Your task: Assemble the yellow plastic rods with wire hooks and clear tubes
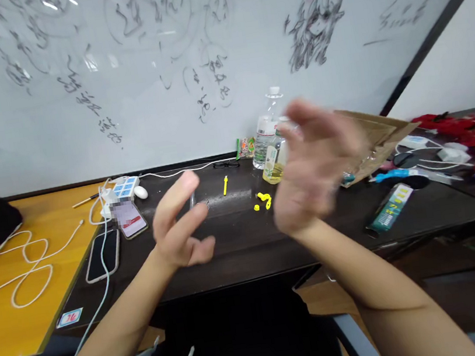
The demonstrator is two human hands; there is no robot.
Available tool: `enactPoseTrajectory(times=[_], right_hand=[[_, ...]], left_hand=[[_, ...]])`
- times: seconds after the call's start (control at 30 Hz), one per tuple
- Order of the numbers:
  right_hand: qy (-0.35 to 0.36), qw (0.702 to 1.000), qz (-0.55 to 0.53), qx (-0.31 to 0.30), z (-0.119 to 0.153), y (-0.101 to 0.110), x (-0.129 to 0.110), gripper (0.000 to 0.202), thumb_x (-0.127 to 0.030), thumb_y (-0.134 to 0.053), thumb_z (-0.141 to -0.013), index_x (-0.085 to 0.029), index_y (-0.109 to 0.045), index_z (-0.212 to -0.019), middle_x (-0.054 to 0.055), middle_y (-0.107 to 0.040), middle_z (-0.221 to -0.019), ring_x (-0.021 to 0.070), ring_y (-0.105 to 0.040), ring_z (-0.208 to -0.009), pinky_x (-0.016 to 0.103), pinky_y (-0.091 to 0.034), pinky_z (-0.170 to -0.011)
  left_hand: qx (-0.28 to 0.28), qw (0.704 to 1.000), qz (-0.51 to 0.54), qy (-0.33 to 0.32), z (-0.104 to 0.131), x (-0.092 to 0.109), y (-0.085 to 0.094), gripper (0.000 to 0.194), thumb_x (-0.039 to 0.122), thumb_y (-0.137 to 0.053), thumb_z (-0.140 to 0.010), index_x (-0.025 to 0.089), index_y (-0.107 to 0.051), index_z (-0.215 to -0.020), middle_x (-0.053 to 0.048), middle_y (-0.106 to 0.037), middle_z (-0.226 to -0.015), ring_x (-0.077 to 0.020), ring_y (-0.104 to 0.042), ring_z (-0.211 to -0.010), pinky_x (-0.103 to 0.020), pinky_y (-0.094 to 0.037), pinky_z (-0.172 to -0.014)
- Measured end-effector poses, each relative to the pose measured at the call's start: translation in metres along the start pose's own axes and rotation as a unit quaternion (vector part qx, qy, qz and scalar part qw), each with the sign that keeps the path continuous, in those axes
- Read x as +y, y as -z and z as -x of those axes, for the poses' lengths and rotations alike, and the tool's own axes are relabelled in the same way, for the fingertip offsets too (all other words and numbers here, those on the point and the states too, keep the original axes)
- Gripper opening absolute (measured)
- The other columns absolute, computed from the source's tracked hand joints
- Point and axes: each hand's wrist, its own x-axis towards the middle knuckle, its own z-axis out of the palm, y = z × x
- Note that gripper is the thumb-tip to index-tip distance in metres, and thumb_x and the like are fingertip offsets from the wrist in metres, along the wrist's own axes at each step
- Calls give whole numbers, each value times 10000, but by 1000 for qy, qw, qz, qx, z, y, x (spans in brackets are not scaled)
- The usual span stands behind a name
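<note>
My left hand (180,227) is raised over the dark desk with its fingers apart, holding nothing. Blurred by motion, my right hand (317,161) is lifted in front of the bottles with thumb and fingers spread; nothing shows in it. Between the hands, a thin yellow stick-shaped piece (225,185) lies on the desk. To its right are a curved yellow piece (266,200) and a small yellow bit (256,208). Just beyond my left fingertips is a small clear object (192,199), partly hidden, its kind unclear.
Behind the right hand stand a water bottle (263,133), a bottle of yellow liquid (274,164) and a brown paper bag (377,137). A green box (390,209) lies right. Two phones (129,218), a power strip (126,187) and cables are left. A whiteboard (142,97) rises behind.
</note>
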Motion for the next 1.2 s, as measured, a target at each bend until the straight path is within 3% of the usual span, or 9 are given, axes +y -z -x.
enactPoseTrajectory(times=[0.07,0.2,0.27,0.37,0.6,0.73,0.87,1.03,1.2], right_hand=[[20,1000,21,-6,11,-33,21,533,-511,-140,-903,-231,-238,-1346,68,-316,-1370,237,-309,-1310,537,-287,-1050],[-66,978,109,-165,66,-82,81,388,-326,-325,-910,-186,-410,-1261,111,-441,-1297,220,-390,-1236,445,-329,-1033],[-118,957,150,-218,93,-93,106,367,-273,-357,-896,-166,-464,-1230,128,-467,-1272,229,-419,-1198,416,-357,-1003],[-149,939,193,-241,113,-97,128,339,-221,-373,-887,-182,-522,-1189,113,-518,-1204,223,-449,-1149,381,-374,-973],[-158,879,320,-315,119,-101,157,422,-348,-397,-903,-181,-476,-1283,131,-377,-1399,280,-278,-1309,462,-269,-1026],[-146,857,326,-372,118,-102,158,384,-389,-382,-916,-150,-576,-1145,131,-527,-1251,263,-431,-1186,409,-273,-1021],[-134,860,339,-356,110,-98,145,278,-287,-365,-922,-167,-609,-980,104,-622,-963,225,-528,-947,346,-353,-896],[-150,830,404,-355,112,-95,131,218,-333,-487,-866,-171,-589,-970,128,-566,-1017,259,-496,-931,351,-393,-753],[-170,811,420,-372,114,-98,135,226,-319,-493,-874,-164,-547,-1029,129,-548,-1018,255,-492,-944,346,-410,-744]], left_hand=[[-11,998,-15,-52,-6,-19,-24,467,470,-461,-846,315,-384,-1280,-14,-387,-1402,-272,-345,-1312,-522,-357,-1048],[-98,992,-77,30,11,-72,-72,368,263,-393,-885,194,-462,-1240,-105,-473,-1335,-224,-449,-1231,-425,-375,-1031],[-150,981,-98,78,27,-93,-86,324,236,-409,-870,203,-530,-1168,-101,-539,-1259,-221,-505,-1166,-437,-354,-1037],[-137,976,-120,123,43,-108,-96,319,227,-413,-869,223,-542,-1160,-84,-537,-1259,-214,-487,-1180,-445,-295,-1070],[-162,969,-119,143,45,-107,-100,269,247,-433,-867,245,-576,-1094,-76,-528,-1260,-220,-475,-1190,-493,-257,-1073],[-172,968,-113,143,45,-104,-101,246,262,-430,-874,245,-589,-1062,-78,-527,-1258,-218,-479,-1185,-499,-260,-1069],[-169,971,-103,132,46,-100,-98,248,256,-428,-877,250,-595,-1060,-62,-538,-1242,-207,-484,-1176,-486,-253,-1077],[-199,973,-75,88,44,-95,-97,267,252,-415,-882,258,-605,-1070,-45,-553,-1225,-190,-507,-1143,-432,-295,-1067],[-223,972,-57,55,43,-95,-99,272,242,-414,-881,252,-614,-1065,-43,-564,-1203,-188,-520,-1119,-401,-346,-1033]])
